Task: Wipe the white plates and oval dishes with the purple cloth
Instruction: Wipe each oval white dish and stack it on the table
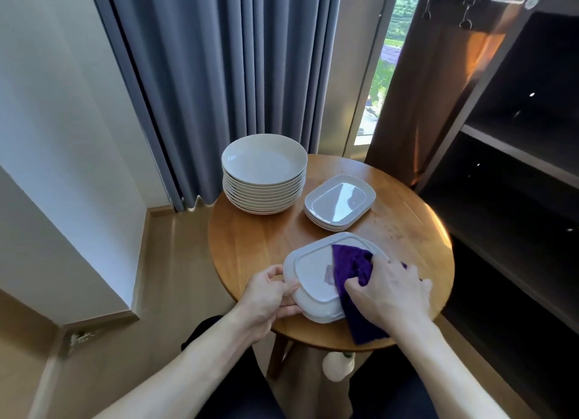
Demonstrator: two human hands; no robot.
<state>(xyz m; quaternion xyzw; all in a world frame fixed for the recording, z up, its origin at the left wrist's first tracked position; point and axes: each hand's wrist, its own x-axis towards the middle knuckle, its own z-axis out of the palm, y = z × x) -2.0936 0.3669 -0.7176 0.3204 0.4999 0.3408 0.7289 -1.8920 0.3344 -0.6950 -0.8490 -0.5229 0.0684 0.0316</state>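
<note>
Two hands at work. Left hand [269, 296] clamped on the left end of the top oval dish [313, 277], thumb over the rim, fingers curled beneath. Right hand [391, 290] bunched around one purple cloth [351, 265], pressing it onto the dish's right half. Underside up, long axis running hand to hand, right end angled slightly away. At least one more dish beneath; exact count unclear. Beyond the right hand, a stack of oval dishes [340, 202], three or four, same slant. Beyond the left hand, about ten round plates [264, 161], stacked. All on one round table [250, 246].
</note>
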